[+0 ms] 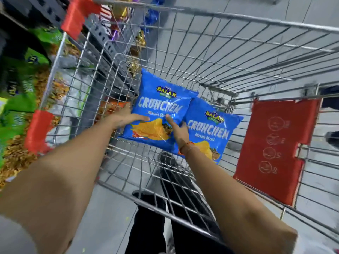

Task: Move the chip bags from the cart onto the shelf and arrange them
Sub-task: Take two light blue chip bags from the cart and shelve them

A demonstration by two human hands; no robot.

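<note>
Two blue chip bags lie on the wire floor of the cart [225, 16]. The nearer-left chip bag [161, 99] overlaps the second chip bag [212, 131] to its right. My left hand [124, 117] holds the left bag's left edge, thumb lying across its front. My right hand [178, 130] grips that same bag's right edge where the two bags overlap, one finger on its front. A thin red thread circles my right wrist.
Shelves [20, 99] with green snack bags and orange snack packs stand to the left of the cart. The cart's red fold-down flap [271, 147] is at the right, and red bumpers [37, 131] cap its left corners. Below the cart are grey floor and my dark trousers.
</note>
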